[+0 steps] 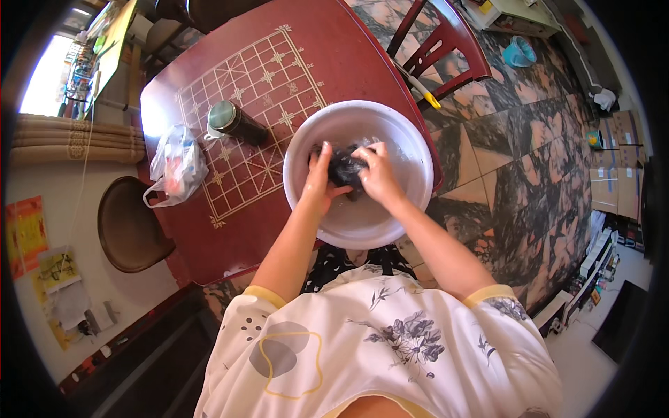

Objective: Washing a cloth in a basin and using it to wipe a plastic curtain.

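A round white plastic basin (360, 237) with water in it stands at the corner of a red table (235, 251). Inside it, a wet dark bundle, perhaps cloth (346, 168), lies between my two hands. My left hand (319, 177) holds it from the left, with fingers spread and the thumb under its lower edge. My right hand (377, 172) grips its right side with bent fingers. Both hands look wet. The underside of the bundle is hidden by my hands and the water.
Left of the basin, a dark jar with a green lid (223, 116) and a tied clear plastic bag (180, 164) stand on the table's printed board grid. A red wooden chair (465, 47) and a yellow-tipped handle (431, 99) are beyond the right edge. A blue bin (519, 52) stands on the floor.
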`<state>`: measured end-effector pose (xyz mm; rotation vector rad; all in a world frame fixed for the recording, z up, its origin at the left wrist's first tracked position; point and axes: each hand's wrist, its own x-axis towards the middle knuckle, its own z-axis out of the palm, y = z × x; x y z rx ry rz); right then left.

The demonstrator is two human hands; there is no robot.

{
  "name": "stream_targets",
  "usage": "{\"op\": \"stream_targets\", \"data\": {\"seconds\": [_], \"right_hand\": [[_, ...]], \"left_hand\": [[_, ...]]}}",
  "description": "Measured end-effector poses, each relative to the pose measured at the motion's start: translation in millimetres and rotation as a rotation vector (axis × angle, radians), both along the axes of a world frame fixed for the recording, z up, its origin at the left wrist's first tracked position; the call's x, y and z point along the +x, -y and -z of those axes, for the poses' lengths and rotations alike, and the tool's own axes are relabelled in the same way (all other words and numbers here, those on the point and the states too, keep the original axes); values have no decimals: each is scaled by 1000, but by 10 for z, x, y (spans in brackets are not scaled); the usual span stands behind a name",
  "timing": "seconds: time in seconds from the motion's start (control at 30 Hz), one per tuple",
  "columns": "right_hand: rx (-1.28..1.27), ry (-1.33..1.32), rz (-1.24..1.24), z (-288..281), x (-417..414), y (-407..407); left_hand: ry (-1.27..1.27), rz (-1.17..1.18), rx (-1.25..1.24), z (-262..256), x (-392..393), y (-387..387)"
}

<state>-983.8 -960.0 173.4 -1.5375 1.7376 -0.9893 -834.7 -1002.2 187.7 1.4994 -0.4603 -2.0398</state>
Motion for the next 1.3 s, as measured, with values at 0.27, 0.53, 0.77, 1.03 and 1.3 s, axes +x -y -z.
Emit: {"op": "stream_targets", "data": {"seconds": [0.27, 0.53, 0.77, 1.03, 1.3], "right_hand": [[-202, -108, -130, -982, 454, -429], [-180, -242, 38, -898, 386, -79], [329, -326, 185, -306, -150, 77], [202, -627, 0, 46, -168, -273], [129, 19, 19, 112, -51, 21]], "left_hand": [[-401, 6, 125, -365, -59, 121], [-319, -103, 98, -388, -214, 78], [145, 75, -64, -406, -90, -70], [612, 362, -584, 147, 404, 24], [92, 32, 4, -35, 16, -29]]}}
